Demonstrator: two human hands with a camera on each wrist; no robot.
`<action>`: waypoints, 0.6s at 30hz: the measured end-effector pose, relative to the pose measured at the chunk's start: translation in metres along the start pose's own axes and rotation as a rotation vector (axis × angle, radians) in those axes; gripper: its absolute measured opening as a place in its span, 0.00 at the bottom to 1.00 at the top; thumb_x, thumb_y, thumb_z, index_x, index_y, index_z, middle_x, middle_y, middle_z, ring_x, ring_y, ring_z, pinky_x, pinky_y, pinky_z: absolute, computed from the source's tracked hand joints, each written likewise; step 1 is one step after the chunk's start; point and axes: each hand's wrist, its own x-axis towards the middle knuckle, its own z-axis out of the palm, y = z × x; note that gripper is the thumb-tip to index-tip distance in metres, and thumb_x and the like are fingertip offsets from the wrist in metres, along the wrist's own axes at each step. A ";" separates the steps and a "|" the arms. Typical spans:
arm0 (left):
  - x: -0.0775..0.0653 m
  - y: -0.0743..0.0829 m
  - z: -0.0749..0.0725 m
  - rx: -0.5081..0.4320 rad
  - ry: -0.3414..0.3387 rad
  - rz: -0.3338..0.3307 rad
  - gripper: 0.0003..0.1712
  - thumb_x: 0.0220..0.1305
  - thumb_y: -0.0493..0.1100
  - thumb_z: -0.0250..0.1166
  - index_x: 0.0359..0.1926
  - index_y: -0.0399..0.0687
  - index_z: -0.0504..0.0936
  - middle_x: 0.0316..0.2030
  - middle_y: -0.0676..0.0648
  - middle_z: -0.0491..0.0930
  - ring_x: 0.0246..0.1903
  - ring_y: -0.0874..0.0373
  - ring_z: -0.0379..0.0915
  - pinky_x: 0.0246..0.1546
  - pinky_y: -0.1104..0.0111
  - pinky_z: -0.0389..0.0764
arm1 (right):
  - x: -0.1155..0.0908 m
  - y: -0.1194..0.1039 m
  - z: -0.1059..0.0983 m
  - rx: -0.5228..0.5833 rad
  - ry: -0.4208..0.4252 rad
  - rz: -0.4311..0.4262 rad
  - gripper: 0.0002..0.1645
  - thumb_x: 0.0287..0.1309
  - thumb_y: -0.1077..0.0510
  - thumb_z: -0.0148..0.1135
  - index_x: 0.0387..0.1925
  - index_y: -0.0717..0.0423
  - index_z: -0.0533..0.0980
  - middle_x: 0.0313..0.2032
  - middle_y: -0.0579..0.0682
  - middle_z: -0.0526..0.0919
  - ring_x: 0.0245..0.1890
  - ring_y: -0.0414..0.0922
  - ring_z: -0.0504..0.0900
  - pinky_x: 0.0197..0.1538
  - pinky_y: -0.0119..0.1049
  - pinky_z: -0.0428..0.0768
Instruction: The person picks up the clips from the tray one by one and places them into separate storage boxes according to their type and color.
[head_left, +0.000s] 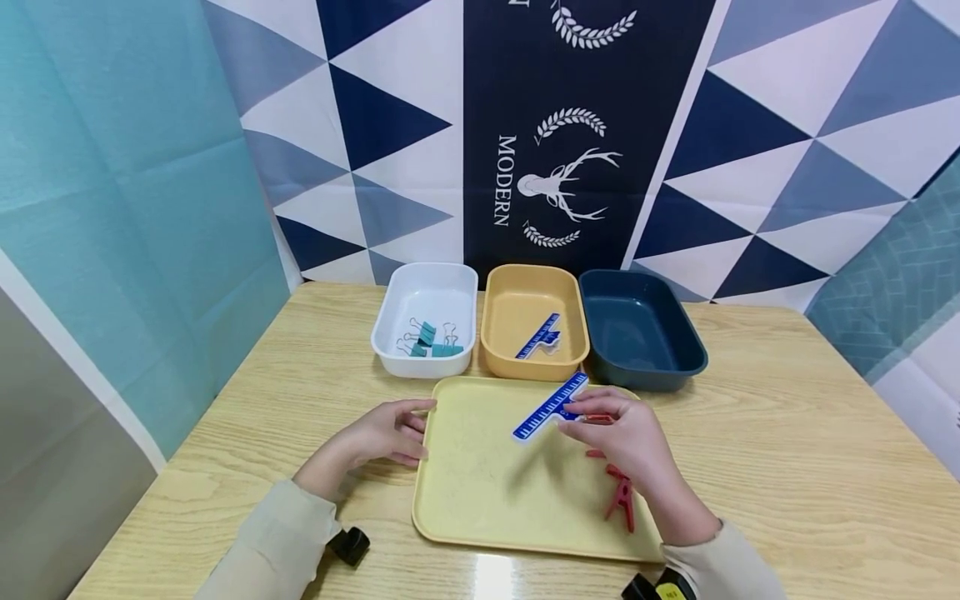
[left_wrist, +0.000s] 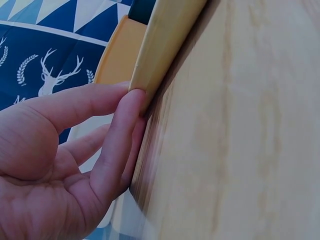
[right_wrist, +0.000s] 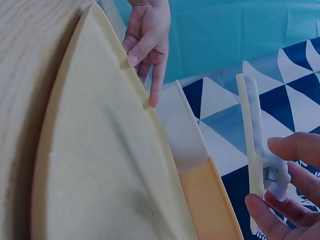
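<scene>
My right hand (head_left: 618,429) pinches a blue-and-white spring clip (head_left: 551,407) with a long, piano-key-patterned bar, above the tray. Side-on in the right wrist view, this clip (right_wrist: 254,135) shows its white body and metal spring between thumb and fingers. Red clothespins (head_left: 621,498) lie on the yellow tray (head_left: 480,500), partly hidden by the right hand and forearm. My left hand (head_left: 386,433) holds the tray's left rim; the left wrist view shows its fingertips (left_wrist: 134,97) right at that edge.
Behind the tray stand three bins in a row: a white bin (head_left: 427,287) with several teal binder clips (head_left: 447,350), a yellow-orange bin (head_left: 525,292) with a blue piano-key clip (head_left: 542,337), and a dark blue bin (head_left: 637,317). A patterned cloth (head_left: 390,108) hangs behind the wooden table (head_left: 300,358).
</scene>
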 end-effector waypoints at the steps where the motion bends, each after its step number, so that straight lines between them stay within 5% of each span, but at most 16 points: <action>1: 0.000 0.000 0.000 0.000 0.000 -0.001 0.43 0.50 0.24 0.66 0.67 0.38 0.60 0.44 0.37 0.67 0.35 0.53 0.72 0.35 0.60 0.84 | 0.001 0.000 0.000 -0.006 0.001 -0.001 0.17 0.44 0.54 0.74 0.37 0.58 0.84 0.48 0.52 0.76 0.51 0.50 0.71 0.43 0.32 0.79; 6: 0.001 -0.003 0.000 -0.009 -0.006 0.001 0.43 0.50 0.24 0.66 0.68 0.38 0.60 0.43 0.38 0.67 0.35 0.53 0.72 0.36 0.59 0.84 | 0.005 0.002 0.001 -0.003 0.005 -0.010 0.17 0.44 0.54 0.74 0.37 0.59 0.84 0.48 0.52 0.75 0.49 0.50 0.73 0.44 0.36 0.82; 18: 0.002 -0.004 -0.001 -0.013 -0.010 0.004 0.43 0.50 0.23 0.65 0.68 0.37 0.59 0.43 0.38 0.66 0.34 0.53 0.72 0.36 0.59 0.84 | 0.014 -0.001 0.000 -0.004 0.038 -0.005 0.20 0.45 0.51 0.74 0.39 0.60 0.84 0.48 0.53 0.76 0.52 0.50 0.69 0.44 0.30 0.79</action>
